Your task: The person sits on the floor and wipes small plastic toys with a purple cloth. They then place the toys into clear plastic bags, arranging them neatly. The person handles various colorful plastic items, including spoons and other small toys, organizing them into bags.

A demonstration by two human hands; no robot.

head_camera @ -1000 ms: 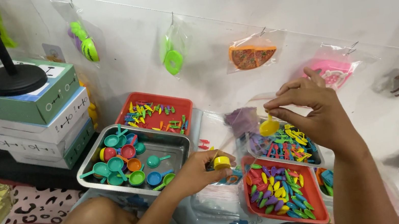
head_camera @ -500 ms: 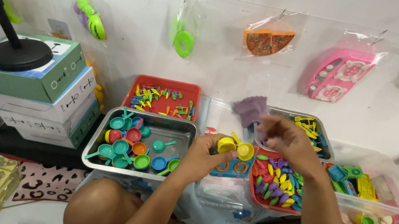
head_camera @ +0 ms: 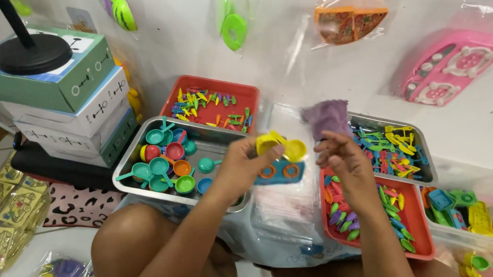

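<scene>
Yellow toy cups [head_camera: 281,145], side by side, left hand [head_camera: 242,165]

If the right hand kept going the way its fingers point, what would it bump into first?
The right hand points up and left, so it would likely first meet the yellow toy cups held by the left hand, though depth is hard to judge.

Yellow cups [head_camera: 280,145] in left hand [head_camera: 244,167]. Blue stove [head_camera: 279,172] with orange rings under them. Silver tray [head_camera: 139,187] holds teal, red, orange, green pans [head_camera: 164,162]. Red tray [head_camera: 180,90] holds bits in many colours. Second red tray [head_camera: 419,243] has purple, green, yellow, orange pieces. Purple cloth [head_camera: 327,118]. Pink toy [head_camera: 452,64] in clear bag on wall. Green ring [head_camera: 234,31] in bag. Orange toy [head_camera: 348,22] in bag. Green and white boxes [head_camera: 67,98], black stand [head_camera: 32,52] on top. Black mat [head_camera: 81,208] with pink spots.
</scene>
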